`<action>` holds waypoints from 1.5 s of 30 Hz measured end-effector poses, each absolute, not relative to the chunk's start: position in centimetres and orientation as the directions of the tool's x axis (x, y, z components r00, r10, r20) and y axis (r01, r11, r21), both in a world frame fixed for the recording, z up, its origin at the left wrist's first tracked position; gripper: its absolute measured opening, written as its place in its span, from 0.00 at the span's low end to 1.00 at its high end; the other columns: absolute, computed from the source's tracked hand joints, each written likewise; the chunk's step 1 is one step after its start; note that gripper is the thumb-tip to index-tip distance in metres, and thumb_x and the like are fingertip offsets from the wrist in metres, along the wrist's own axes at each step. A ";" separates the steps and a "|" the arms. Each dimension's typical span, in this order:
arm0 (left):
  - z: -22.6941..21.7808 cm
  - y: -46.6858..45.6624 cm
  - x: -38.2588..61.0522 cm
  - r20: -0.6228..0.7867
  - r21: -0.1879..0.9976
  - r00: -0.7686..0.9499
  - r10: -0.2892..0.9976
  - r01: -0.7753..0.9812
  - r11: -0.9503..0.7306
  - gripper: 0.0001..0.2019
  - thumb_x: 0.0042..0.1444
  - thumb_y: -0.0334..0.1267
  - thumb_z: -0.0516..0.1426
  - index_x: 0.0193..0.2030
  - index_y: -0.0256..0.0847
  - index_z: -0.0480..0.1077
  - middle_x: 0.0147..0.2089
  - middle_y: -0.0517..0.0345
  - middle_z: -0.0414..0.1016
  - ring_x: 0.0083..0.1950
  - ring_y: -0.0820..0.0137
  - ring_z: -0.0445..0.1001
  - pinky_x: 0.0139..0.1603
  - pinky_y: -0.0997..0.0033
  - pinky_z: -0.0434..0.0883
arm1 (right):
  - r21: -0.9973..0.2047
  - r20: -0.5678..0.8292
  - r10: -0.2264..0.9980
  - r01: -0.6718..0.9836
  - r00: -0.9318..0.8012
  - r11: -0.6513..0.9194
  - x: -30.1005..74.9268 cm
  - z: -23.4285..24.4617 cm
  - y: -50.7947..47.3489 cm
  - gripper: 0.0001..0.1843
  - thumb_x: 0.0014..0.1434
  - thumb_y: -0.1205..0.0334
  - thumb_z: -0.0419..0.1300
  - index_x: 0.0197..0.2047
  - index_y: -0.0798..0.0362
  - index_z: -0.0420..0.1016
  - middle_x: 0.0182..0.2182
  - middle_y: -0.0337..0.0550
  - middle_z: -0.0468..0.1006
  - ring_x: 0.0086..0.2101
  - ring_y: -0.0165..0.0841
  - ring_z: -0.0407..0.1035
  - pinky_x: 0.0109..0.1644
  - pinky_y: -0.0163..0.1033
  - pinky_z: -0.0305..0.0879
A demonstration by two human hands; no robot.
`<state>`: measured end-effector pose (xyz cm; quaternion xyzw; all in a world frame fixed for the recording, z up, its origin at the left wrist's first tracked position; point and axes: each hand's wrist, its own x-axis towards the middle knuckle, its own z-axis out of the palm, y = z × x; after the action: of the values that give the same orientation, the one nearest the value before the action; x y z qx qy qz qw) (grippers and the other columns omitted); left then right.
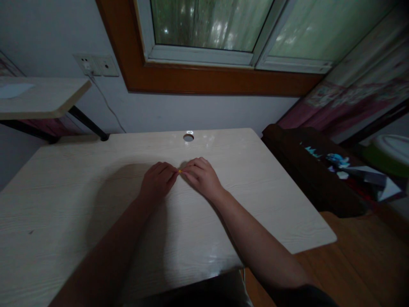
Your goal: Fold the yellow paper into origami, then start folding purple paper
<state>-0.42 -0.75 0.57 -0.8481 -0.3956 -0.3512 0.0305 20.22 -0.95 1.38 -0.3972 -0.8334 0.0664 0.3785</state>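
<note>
A tiny yellow thing point(180, 171) shows between the fingertips of both hands, just above or on the pale wood-grain desk point(271, 204). It is too small for me to name, and most of it is covered by fingers. From the left, my left hand point(158, 181) pinches one side with thumb and forefinger. Opposite it, my right hand point(203, 178) pinches the other side, its fingers bent and close together. The two hands nearly meet, palms down, over the desk's middle.
A round cable hole point(188, 137) lies near the desk's back edge. At the left, a raised shelf point(41, 100) stands on black legs. A white cable point(107, 102) hangs from the wall socket point(96, 65). Beyond the right edge sits dark brown furniture point(287, 157) with clutter on it.
</note>
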 end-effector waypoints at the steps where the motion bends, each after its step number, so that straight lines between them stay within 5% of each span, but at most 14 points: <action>1: 0.6 -0.8 -0.4 0.614 0.219 0.449 0.649 0.694 -0.686 0.05 0.63 0.36 0.55 0.38 0.41 0.71 0.38 0.53 0.77 0.40 0.65 0.72 0.47 0.63 0.70 | -0.415 0.579 0.714 0.611 -0.394 0.674 20.2 1.4 -1.0 0.08 0.65 0.59 0.58 0.42 0.49 0.78 0.39 0.45 0.78 0.41 0.37 0.67 0.47 0.45 0.61; 14: 1.1 -1.1 -0.4 0.608 0.152 0.481 0.631 0.710 -0.688 0.06 0.64 0.37 0.54 0.38 0.41 0.72 0.38 0.52 0.77 0.39 0.65 0.72 0.45 0.62 0.69 | -0.403 0.571 0.715 0.622 -0.403 0.671 20.1 1.5 -1.2 0.08 0.66 0.59 0.57 0.41 0.49 0.78 0.39 0.46 0.78 0.41 0.38 0.67 0.47 0.47 0.61; 20: 1.3 -1.0 -0.7 0.640 0.155 0.466 0.611 0.700 -0.697 0.04 0.63 0.34 0.56 0.41 0.41 0.72 0.40 0.53 0.77 0.41 0.65 0.72 0.47 0.62 0.70 | -0.496 0.569 0.753 0.591 -0.332 0.636 19.9 1.6 -1.2 0.09 0.64 0.56 0.60 0.43 0.49 0.78 0.40 0.46 0.78 0.43 0.39 0.69 0.49 0.46 0.63; 25: 1.7 -1.1 -0.8 0.686 0.168 0.428 0.589 0.694 -0.700 0.03 0.62 0.33 0.57 0.42 0.42 0.72 0.39 0.53 0.77 0.43 0.65 0.71 0.48 0.62 0.71 | -0.719 0.506 0.830 0.419 -0.233 0.555 19.6 1.5 -1.0 0.10 0.65 0.55 0.58 0.44 0.50 0.77 0.40 0.45 0.78 0.43 0.36 0.71 0.50 0.43 0.66; 29: 1.8 -1.1 -0.9 0.700 0.184 0.403 0.590 0.696 -0.694 0.05 0.61 0.34 0.58 0.43 0.45 0.72 0.41 0.54 0.78 0.45 0.64 0.71 0.51 0.60 0.70 | -0.927 0.294 0.943 0.193 -0.156 0.321 19.1 0.6 -0.8 0.13 0.62 0.50 0.61 0.38 0.52 0.77 0.34 0.42 0.78 0.36 0.33 0.72 0.42 0.39 0.68; 34: 1.7 -1.2 -0.9 0.719 0.180 0.388 0.577 0.698 -0.693 0.05 0.61 0.34 0.59 0.44 0.46 0.72 0.43 0.53 0.78 0.46 0.63 0.72 0.52 0.58 0.70 | -0.989 0.137 0.975 -0.071 -0.177 0.127 18.8 0.0 -0.7 0.14 0.57 0.50 0.65 0.35 0.53 0.75 0.27 0.39 0.77 0.28 0.30 0.70 0.36 0.37 0.67; 38: 1.6 -1.1 -0.9 0.750 0.217 0.311 0.584 0.717 -0.662 0.09 0.60 0.36 0.60 0.48 0.45 0.70 0.47 0.51 0.76 0.50 0.62 0.72 0.53 0.56 0.70 | -0.968 0.230 0.963 0.068 -0.139 0.241 19.1 0.1 -0.6 0.11 0.58 0.52 0.65 0.35 0.52 0.77 0.27 0.39 0.77 0.28 0.30 0.70 0.34 0.36 0.66; 42: 1.4 -0.9 -0.8 0.765 0.322 0.209 0.609 0.695 -0.643 0.08 0.61 0.35 0.58 0.47 0.42 0.68 0.45 0.50 0.73 0.48 0.63 0.71 0.52 0.59 0.71 | -0.815 0.449 0.885 0.348 -0.127 0.463 19.7 0.6 -0.8 0.08 0.61 0.56 0.63 0.37 0.50 0.80 0.33 0.43 0.78 0.35 0.33 0.72 0.39 0.39 0.67; 45: 1.3 -0.8 -0.8 0.748 0.394 0.173 0.641 0.661 -0.638 0.06 0.62 0.34 0.57 0.45 0.41 0.68 0.43 0.51 0.72 0.46 0.66 0.71 0.48 0.63 0.73 | -0.754 0.519 0.843 0.392 -0.138 0.528 19.8 0.9 -1.0 0.07 0.63 0.58 0.61 0.39 0.49 0.80 0.35 0.44 0.80 0.38 0.34 0.73 0.44 0.40 0.68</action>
<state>-0.84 -0.81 1.25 -0.7659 -0.4251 -0.4823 0.0105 19.77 -0.99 0.93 -0.4293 -0.7192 0.2274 0.4968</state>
